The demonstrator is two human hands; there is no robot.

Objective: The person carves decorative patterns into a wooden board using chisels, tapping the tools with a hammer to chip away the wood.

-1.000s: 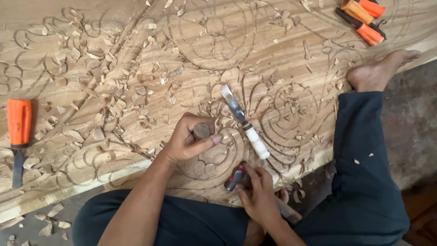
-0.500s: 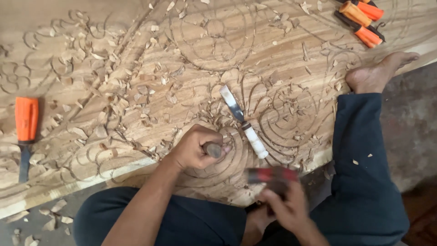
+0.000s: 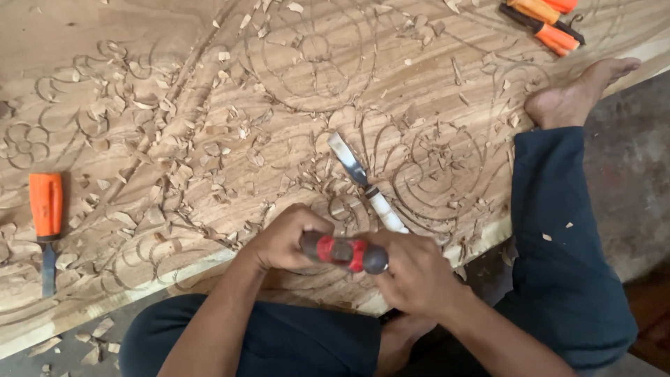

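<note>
— What are the hands gripping?
— Left hand (image 3: 283, 237) and right hand (image 3: 412, 269) are both clasping the red-banded tool (image 3: 343, 251) (lying crosswise) at the carved board's (image 3: 209, 70) near edge.

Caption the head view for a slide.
Both hands, left hand and right hand, hold a dark, red-banded tool over a floral-carved wooden panel.

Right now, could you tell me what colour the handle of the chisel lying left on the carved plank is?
Bright orange handle, clearest in the head view.
</note>
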